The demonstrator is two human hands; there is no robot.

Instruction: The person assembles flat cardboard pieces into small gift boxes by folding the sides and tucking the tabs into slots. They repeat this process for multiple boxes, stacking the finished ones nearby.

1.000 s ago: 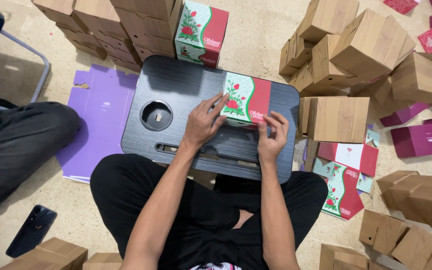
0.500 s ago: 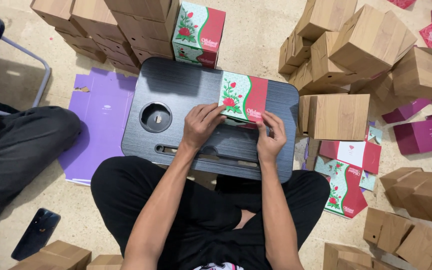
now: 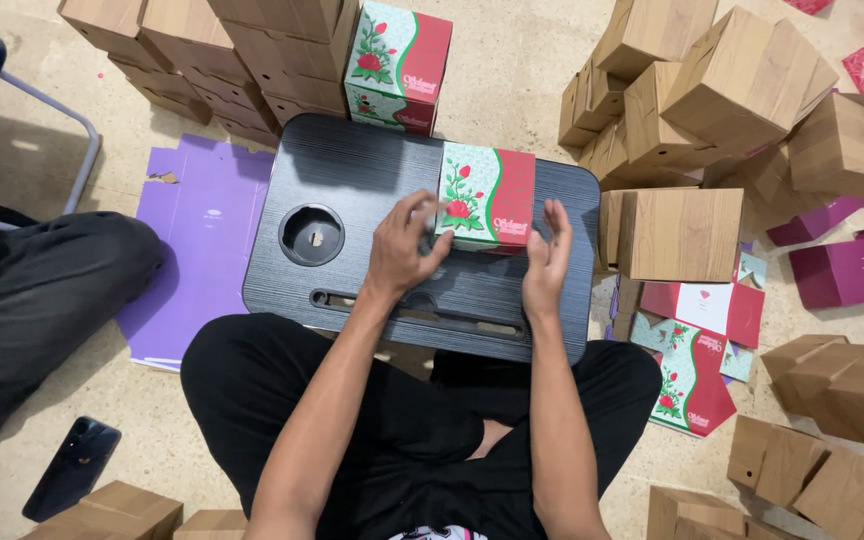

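A rose-printed box (image 3: 485, 196), green-white on its left part and red on its right, sits on the black worktop (image 3: 352, 170) resting over the person's lap, a little right of the middle and towards the far side. Its long axis appears to run near to far, though the steep downward view makes this hard to judge. The left hand (image 3: 404, 247) is against the box's near-left corner, fingers curled loosely, the tips touching or almost touching the cardboard; that grip is blurred, so I cannot tell whether it pinches the edge. The right hand (image 3: 548, 258) stands just beside the near-right corner, palm turned inward and fingers spread, apart from the box. So the box lies just beyond and between both hands, the left one nearer.

A round cup hole (image 3: 311, 235) lies left of the left hand. A second rose box (image 3: 399, 63) stands beyond the far edge, with wood-coloured boxes (image 3: 732, 90) piled at the right and flat purple sheets (image 3: 202, 235) on the floor at the left.
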